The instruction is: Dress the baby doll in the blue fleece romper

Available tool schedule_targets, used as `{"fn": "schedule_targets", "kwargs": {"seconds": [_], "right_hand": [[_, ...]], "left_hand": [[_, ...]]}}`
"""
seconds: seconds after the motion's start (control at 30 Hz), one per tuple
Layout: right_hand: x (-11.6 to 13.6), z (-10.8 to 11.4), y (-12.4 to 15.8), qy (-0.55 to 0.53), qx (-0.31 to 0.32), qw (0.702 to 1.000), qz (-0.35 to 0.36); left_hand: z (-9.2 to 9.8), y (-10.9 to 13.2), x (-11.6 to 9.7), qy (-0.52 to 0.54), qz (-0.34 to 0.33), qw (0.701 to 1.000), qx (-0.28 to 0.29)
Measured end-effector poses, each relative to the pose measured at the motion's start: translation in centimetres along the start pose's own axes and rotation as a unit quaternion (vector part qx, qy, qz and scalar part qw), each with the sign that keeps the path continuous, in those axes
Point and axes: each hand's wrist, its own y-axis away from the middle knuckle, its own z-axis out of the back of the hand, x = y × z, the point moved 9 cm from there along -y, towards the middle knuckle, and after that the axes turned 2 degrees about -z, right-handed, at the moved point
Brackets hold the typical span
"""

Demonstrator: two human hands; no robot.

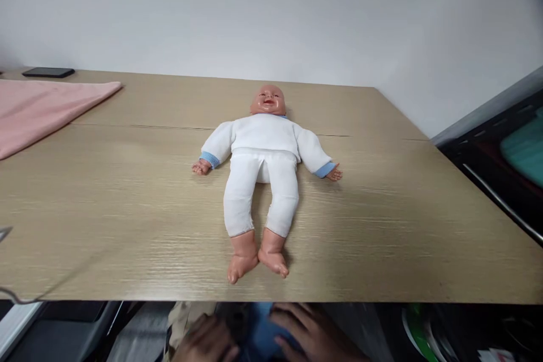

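A baby doll [265, 136] lies on its back on the wooden table [139, 198], head toward the wall and bare feet toward me. It wears a white top with blue cuffs and white trousers, and its arms are spread. Below the table's front edge, low in the head view, are both my hands. My right hand [303, 331] has its fingers curled over a smooth blue thing [258, 334] in my lap, whose kind I cannot make out. My left hand [207, 339] is beside a dark part of it, blurred, with its grip unclear. Neither hand touches the doll.
A pink cloth [46, 107] lies on the table's left side, with a dark phone [48, 72] behind it. A cable [14, 297] runs at the front left edge. A white wall stands behind. To the right is a dark case-like object [504, 164] holding teal material.
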Motion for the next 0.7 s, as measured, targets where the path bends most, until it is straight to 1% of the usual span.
{"fn": "schedule_targets", "kwargs": {"seconds": [0.03, 0.07, 0.1, 0.13, 0.17, 0.2, 0.23, 0.27, 0.3, 0.37, 0.43, 0.5, 0.57, 0.6, 0.67, 0.7], "right_hand": [[-1.1, -0.8, 0.1, 0.028, 0.014, 0.999, -0.039], [-2.0, -1.5, 0.0, 0.040, 0.025, 0.996, -0.075], [-2.6, -2.0, -0.2, 0.045, 0.021, 0.995, -0.092], [-2.9, -2.3, -0.6, 0.051, 0.008, 0.994, -0.094], [-3.1, -2.6, -1.1, 0.056, -0.003, 0.994, -0.090], [-3.3, -3.0, -1.7, 0.058, -0.009, 0.995, -0.084], [-3.4, -3.5, -2.4, 0.059, -0.011, 0.995, -0.075], [-3.5, -4.0, -3.1, 0.058, -0.011, 0.996, -0.065], [-3.5, -4.4, -3.8, 0.055, -0.007, 0.997, -0.057], [-3.1, -4.9, -5.3, 0.046, 0.007, 0.998, -0.031], [-1.9, -5.4, -6.6, 0.038, 0.039, 0.998, 0.020], [-0.1, -5.7, -7.6, 0.024, 0.077, 0.992, 0.097], [1.4, -5.8, -8.0, 0.012, 0.105, 0.979, 0.173], [1.6, -5.7, -8.1, 0.015, 0.109, 0.975, 0.192], [1.0, -5.4, -8.0, 0.036, 0.104, 0.975, 0.191], [0.4, -5.1, -7.8, 0.042, 0.099, 0.978, 0.176]], "left_hand": [[0.3, 1.4, 3.0, -0.090, 0.063, 0.994, -0.007], [0.7, 2.9, 6.0, -0.180, 0.136, 0.974, -0.016], [1.0, 4.4, 8.7, -0.249, 0.200, 0.947, -0.020], [0.6, 5.6, 11.1, -0.286, 0.247, 0.926, 0.008], [0.1, 6.5, 13.0, -0.311, 0.279, 0.908, 0.032], [-0.1, 7.0, 14.4, -0.334, 0.299, 0.893, 0.036], [-0.5, 7.1, 15.3, -0.342, 0.302, 0.889, 0.042], [-0.9, 6.9, 15.8, -0.341, 0.292, 0.892, 0.040], [-1.3, 6.4, 15.8, -0.334, 0.272, 0.902, 0.033], [-1.9, 5.2, 14.8, -0.303, 0.207, 0.930, 0.014], [-2.2, 4.1, 12.6, -0.280, 0.129, 0.951, -0.008], [-2.6, 3.4, 9.5, -0.271, 0.037, 0.962, -0.001], [-2.6, 3.1, 6.2, -0.284, -0.052, 0.957, 0.017], [-2.2, 3.1, 4.8, -0.297, -0.089, 0.951, 0.010], [-0.7, 3.2, 2.4, -0.324, -0.137, 0.936, -0.021], [0.2, 3.3, 1.6, -0.332, -0.148, 0.931, -0.037]]}}
